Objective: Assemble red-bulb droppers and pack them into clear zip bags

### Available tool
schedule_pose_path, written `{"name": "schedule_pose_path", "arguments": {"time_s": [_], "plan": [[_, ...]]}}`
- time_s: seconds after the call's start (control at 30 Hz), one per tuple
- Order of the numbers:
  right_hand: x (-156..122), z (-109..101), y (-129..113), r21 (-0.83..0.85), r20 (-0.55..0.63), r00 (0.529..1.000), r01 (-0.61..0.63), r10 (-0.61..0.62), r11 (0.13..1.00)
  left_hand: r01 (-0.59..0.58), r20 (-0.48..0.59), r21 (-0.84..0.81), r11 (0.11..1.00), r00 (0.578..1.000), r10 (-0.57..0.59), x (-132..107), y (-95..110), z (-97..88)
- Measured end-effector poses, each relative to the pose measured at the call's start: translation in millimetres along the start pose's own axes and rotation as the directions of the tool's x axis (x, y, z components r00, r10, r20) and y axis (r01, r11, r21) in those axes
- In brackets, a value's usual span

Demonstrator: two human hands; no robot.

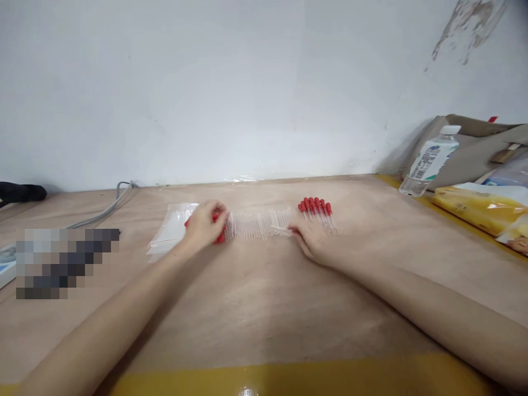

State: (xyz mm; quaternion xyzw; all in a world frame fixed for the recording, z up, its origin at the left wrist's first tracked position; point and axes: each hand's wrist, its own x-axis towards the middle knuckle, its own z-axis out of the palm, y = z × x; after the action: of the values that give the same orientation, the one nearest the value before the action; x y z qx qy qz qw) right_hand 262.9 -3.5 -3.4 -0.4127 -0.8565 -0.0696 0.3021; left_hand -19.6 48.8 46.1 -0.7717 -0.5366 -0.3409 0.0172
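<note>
Stretching from left hand (205,224) to right hand (312,242): droppers (258,224).

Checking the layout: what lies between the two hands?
In the head view, a row of clear tubes lies between the left hand and the right hand.

Packing workshop, plywood bench (264,308), droppers (317,212), plastic bags (171,231)

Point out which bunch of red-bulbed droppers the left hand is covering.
The long row in the middle: its red bulbs lie under the left hand. The smaller bunch to the right shows its bulbs uncovered.
</note>
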Motion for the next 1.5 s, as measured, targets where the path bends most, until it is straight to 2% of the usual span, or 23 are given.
{"name": "schedule_pose_path", "arguments": {"time_s": [0.03,0.07,0.1,0.13,0.23,0.33,0.47,0.57,0.7,0.73,0.77,0.83,0.93,1.0,1.1,1.23,1.37,1.5], "plan": [[-5.9,1.7,-1.0,-0.026,-0.011,0.995,0.098,-0.098,0.995,0.072,0.048,0.086,0.994,0.996,-0.076,15.8,-11.9,-3.1],[-10.2,3.2,-2.1,-0.052,-0.012,0.984,0.176,-0.177,0.983,0.14,0.14,0.166,0.976,0.977,-0.164,31.1,-23.1,-4.7],[-13.0,4.3,-3.5,-0.071,-0.011,0.973,0.227,-0.229,0.971,0.226,0.223,0.23,0.947,0.935,-0.277,45.3,-32.9,-4.6],[-14.5,5.0,-4.8,-0.081,-0.013,0.968,0.25,-0.251,0.965,0.265,0.256,0.26,0.929,0.908,-0.331,57.7,-40.8,-3.0],[-14.9,4.2,-7.3,-0.051,-0.043,0.984,0.172,-0.174,0.984,0.319,0.308,0.316,0.894,0.856,-0.415,82.6,-53.6,8.7],[-14.8,1.8,-6.2,0.021,-0.04,0.997,0.073,-0.072,0.997,0.347,0.333,0.353,0.869,0.822,-0.463,92.0,-57.0,21.6],[-15.8,0.5,-4.5,0.056,0.008,0.999,0.033,-0.034,0.998,0.35,0.331,0.339,0.873,0.825,-0.459,93.1,-60.3,27.6],[-16.0,1.0,-5.3,0.076,0.0,1.0,0.018,-0.018,0.997,0.343,0.259,0.288,0.894,0.871,-0.417,91.1,-58.7,23.9],[-15.9,3.2,-5.4,0.116,-0.034,0.999,0.007,-0.003,0.993,0.27,0.065,0.124,0.955,0.958,-0.279,73.9,-38.0,15.2],[-15.9,3.8,-5.1,0.126,-0.036,0.999,0.005,0.0,0.992,0.203,-0.006,-0.035,0.978,0.979,-0.204,64.7,-29.2,13.5],[-15.9,4.3,-4.8,0.132,-0.035,0.999,0.004,0.0,0.991,0.128,-0.033,-0.192,0.973,0.99,-0.137,53.5,-19.5,12.4],[-15.8,4.9,-4.4,0.13,-0.031,1.0,0.004,0.0,0.992,0.042,0.022,-0.423,0.905,0.999,-0.036,26.6,0.9,12.6],[-15.7,5.6,-4.1,0.101,-0.045,0.999,0.018,-0.014,0.995,0.112,0.19,-0.631,0.767,0.982,0.013,-15.5,26.7,20.2],[-16.0,6.4,-3.4,0.079,-0.051,0.998,0.032,-0.028,0.996,0.183,0.258,-0.636,0.75,0.966,-0.017,-37.0,36.5,29.4],[-17.0,8.1,-1.2,0.055,-0.031,0.999,0.023,-0.021,0.998,0.196,0.26,-0.646,0.738,0.965,-0.029,-53.8,39.2,44.6],[-17.7,8.2,-0.4,0.055,-0.006,1.0,0.009,-0.009,0.998,0.157,0.243,-0.619,0.77,0.97,-0.003,-57.3,33.1,54.5],[-14.7,3.9,-8.2,0.063,-0.019,1.0,0.012,-0.01,0.998,0.103,0.198,-0.618,0.779,0.98,0.028,-57.7,31.9,52.6],[-11.3,0.0,-19.5,0.054,-0.029,1.0,0.006,-0.004,0.999,0.124,0.229,-0.629,0.767,0.973,0.03,-58.5,32.9,51.9]]}}
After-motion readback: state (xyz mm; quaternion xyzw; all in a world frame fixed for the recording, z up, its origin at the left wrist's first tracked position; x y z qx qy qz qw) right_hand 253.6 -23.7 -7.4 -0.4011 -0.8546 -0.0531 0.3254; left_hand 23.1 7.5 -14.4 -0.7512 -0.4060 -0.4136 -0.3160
